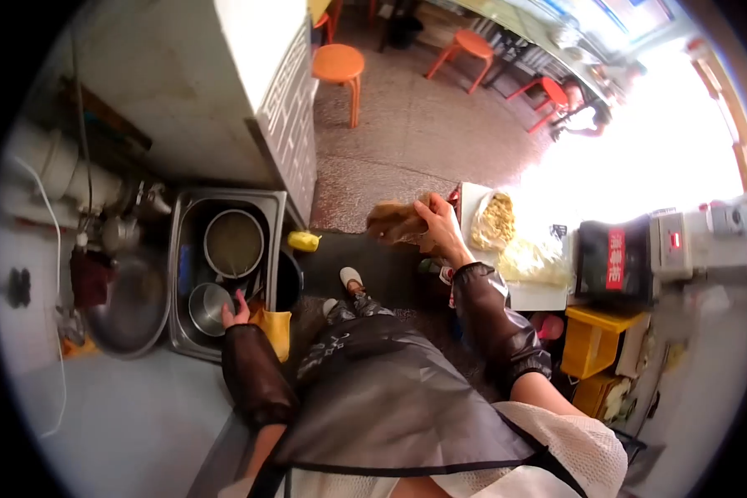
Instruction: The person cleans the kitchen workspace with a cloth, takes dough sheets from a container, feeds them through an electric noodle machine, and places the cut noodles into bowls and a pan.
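My left hand [236, 312] is at the sink on the left, its fingers closed on the rim of a small metal bowl [204, 310]. Just beyond it in the basin stands a larger round metal pot [234, 242] with cloudy brownish liquid inside. Out in front, over the floor, my right hand [441, 226] grips a brown rag [397, 222], blurred and hanging to the left of the fingers. Dark shiny sleeve covers are on both forearms.
The metal sink [177, 249] is on the left, with a yellow cloth [275, 330] over its near edge. On the right, a white table [539, 297] bears bags of yellowish food [495, 222]. Yellow crates [589, 349] stand below. Orange stools [338, 63] are farther off.
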Demonstrator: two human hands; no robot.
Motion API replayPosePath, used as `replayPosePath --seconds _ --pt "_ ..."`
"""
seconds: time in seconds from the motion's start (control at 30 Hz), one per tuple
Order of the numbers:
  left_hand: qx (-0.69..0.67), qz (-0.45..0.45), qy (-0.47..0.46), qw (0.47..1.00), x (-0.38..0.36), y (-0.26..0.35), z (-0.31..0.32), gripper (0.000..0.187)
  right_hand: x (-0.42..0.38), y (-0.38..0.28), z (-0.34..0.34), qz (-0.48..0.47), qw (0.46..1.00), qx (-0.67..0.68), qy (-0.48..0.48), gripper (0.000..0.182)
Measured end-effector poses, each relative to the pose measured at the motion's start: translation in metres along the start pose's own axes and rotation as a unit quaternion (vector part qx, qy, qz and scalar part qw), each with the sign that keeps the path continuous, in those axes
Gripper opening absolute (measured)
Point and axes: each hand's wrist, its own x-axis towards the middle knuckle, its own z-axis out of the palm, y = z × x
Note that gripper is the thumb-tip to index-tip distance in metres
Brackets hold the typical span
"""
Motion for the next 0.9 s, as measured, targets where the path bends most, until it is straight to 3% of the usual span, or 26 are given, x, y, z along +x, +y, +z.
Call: replayPosePath --seconds 0.03,0.07,0.1,0.13,0.2,0.27,0.33,0.37,0.4,0.43,0.47,0.5,0.53,0.57,0.6,0.67,0.7,0.73,0.77,0.8,0.87,0.9 --pt "0.110 0.087 0.015 0.990 0.013 -0.007 0.005 0.049 -0.017 -0.021 0.005 -0.002 0.995 0.097 0.016 0.017" --pt "0.125 0.081 0.016 0.989 0.010 -0.023 0.009 0.049 -0.028 -0.028 0.011 0.002 0.994 0.102 0.031 0.017" --pt "0.326 0.165 -0.100 0.925 0.003 -0.057 0.015 0.050 -0.037 -0.032 0.015 0.019 0.981 0.190 0.038 0.018" --pt "0.504 0.231 -0.222 0.802 -0.010 -0.104 0.022 0.051 -0.043 -0.037 0.017 0.028 0.959 0.276 0.051 0.018" --pt "0.680 0.197 -0.418 0.569 -0.103 -0.220 0.033 0.056 -0.058 -0.041 0.022 0.030 0.984 0.175 0.034 0.023" --pt "0.795 0.149 -0.476 0.347 -0.152 -0.296 0.015 0.060 -0.087 -0.066 0.028 0.015 0.977 0.210 0.034 0.025" --pt "0.733 0.100 -0.595 0.314 -0.091 -0.334 -0.038 0.059 -0.097 -0.042 0.033 -0.075 0.955 0.282 0.060 0.029" --pt "0.744 0.134 -0.599 0.263 -0.115 -0.354 -0.047 0.051 -0.111 -0.025 0.019 -0.079 0.951 0.286 0.091 0.029" --pt "0.739 0.117 -0.616 0.245 -0.133 -0.369 -0.056 0.051 -0.125 -0.007 0.005 -0.067 0.958 0.245 0.133 0.031" --pt "0.765 0.030 -0.528 0.367 -0.147 -0.381 -0.064 0.048 -0.138 0.014 -0.010 -0.054 0.962 0.202 0.173 0.034" --pt "0.773 -0.059 -0.417 0.474 -0.155 -0.390 -0.069 0.045 -0.150 0.045 -0.020 -0.039 0.965 0.057 0.254 0.039" --pt "0.788 -0.007 -0.450 0.421 -0.155 -0.397 -0.086 0.044 -0.170 0.084 -0.028 0.002 0.949 -0.082 0.304 0.036" --pt "0.794 0.046 -0.483 0.365 -0.153 -0.404 -0.104 0.044 -0.190 0.112 -0.034 0.063 0.947 -0.072 0.307 0.053" --pt "0.809 0.082 -0.504 0.291 -0.187 -0.414 -0.122 0.043 -0.227 0.092 -0.049 0.125 0.928 0.251 0.245 0.069" --pt "0.774 -0.039 -0.551 0.309 -0.175 -0.418 -0.149 0.044 -0.262 0.067 -0.064 0.234 0.844 0.431 0.215 0.072" --pt "0.774 -0.081 -0.606 0.162 -0.208 -0.430 -0.203 0.045 -0.287 0.100 -0.067 0.179 0.782 0.560 0.207 0.059" --pt "0.791 -0.110 -0.599 0.058 -0.256 -0.438 -0.220 0.046 -0.300 0.117 -0.069 0.141 0.751 0.614 0.198 0.052" --pt "0.757 -0.088 -0.647 -0.004 -0.245 -0.438 -0.250 0.047 -0.312 0.128 -0.073 0.081 0.733 0.649 0.187 0.043" --pt "0.734 -0.151 -0.662 0.000 -0.231 -0.443 -0.276 0.046 -0.327 0.157 -0.078 0.033 0.717 0.662 0.214 0.030" --pt "0.757 -0.264 -0.598 -0.008 -0.264 -0.455 -0.283 0.045 -0.339 0.178 -0.081 -0.006 0.695 0.672 0.255 0.027" --pt "0.763 -0.253 -0.593 -0.041 -0.244 -0.456 -0.318 0.040 -0.367 0.225 -0.078 -0.010 0.735 0.604 0.308 0.032" --pt "0.746 -0.263 -0.612 0.008 -0.211 -0.450 -0.342 0.038 -0.389 0.230 -0.083 -0.052 0.759 0.571 0.307 0.037"
